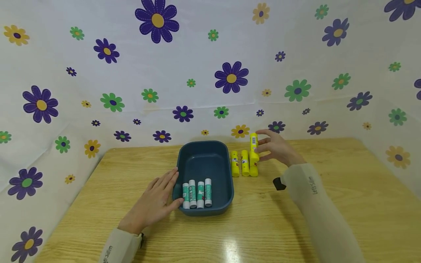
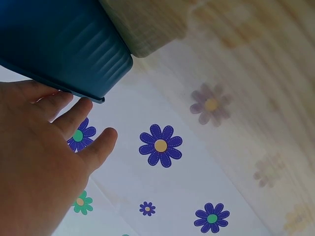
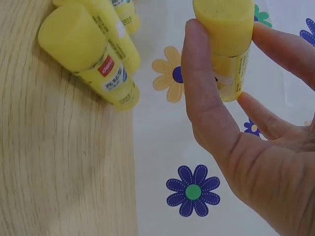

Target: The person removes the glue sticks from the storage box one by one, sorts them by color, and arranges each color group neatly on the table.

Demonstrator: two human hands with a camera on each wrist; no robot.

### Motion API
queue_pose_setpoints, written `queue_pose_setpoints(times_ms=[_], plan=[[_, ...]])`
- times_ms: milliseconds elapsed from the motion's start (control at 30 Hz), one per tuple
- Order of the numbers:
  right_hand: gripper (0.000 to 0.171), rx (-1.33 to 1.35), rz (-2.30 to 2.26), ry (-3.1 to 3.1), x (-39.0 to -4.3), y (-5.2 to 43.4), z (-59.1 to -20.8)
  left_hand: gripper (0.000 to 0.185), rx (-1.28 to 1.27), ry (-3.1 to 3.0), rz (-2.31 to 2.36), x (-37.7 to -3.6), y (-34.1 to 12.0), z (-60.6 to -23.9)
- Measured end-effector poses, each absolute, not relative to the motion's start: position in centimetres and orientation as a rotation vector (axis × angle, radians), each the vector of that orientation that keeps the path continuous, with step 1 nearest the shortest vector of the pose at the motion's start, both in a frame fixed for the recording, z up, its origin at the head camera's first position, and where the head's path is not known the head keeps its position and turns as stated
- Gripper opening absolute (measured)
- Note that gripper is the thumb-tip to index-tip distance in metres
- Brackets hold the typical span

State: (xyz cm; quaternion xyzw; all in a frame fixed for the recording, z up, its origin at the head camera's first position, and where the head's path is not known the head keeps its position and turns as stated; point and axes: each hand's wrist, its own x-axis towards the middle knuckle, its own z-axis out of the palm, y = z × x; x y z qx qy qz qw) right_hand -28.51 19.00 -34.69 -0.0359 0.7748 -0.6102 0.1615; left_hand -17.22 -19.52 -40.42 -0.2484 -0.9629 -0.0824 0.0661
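Head view shows your right hand (image 1: 277, 148) pinching an upright yellow glue stick (image 1: 253, 142), right of the blue tray (image 1: 230, 179) your flat left hand (image 1: 154, 201) steadies

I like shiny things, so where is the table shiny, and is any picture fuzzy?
Head view: a bright glare patch on the table near the front edge. Left wrist view: the flowers look washed out on the right, the tray sharp. Right wrist view: the held glue stick is slightly soft.
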Motion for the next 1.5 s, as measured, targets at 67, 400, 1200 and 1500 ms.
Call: queue_pose_setpoints(times_ms=[67, 400, 1200, 1500], plan=[[0.078, -0.1, -1.74, 2.212, -28.5, 19.4, -34.9, 0.079, -0.748, -2.904, -0.249, -17.2, -19.5, -40.4], [0.079, -0.063, -1.703, 2.223, -28.2, 20.6, -35.3, 0.079, -0.747, -2.905, -0.247, -17.2, -19.5, -40.4], [0.08, -0.012, -1.596, 2.27, -27.8, 22.0, -36.4, 0.079, -0.773, -2.888, -0.232, -17.3, -19.6, -40.4], [0.08, 0.003, -1.581, 2.263, -27.7, 22.2, -37.2, 0.079, -0.765, -2.893, -0.248, -17.2, -19.6, -40.4]])
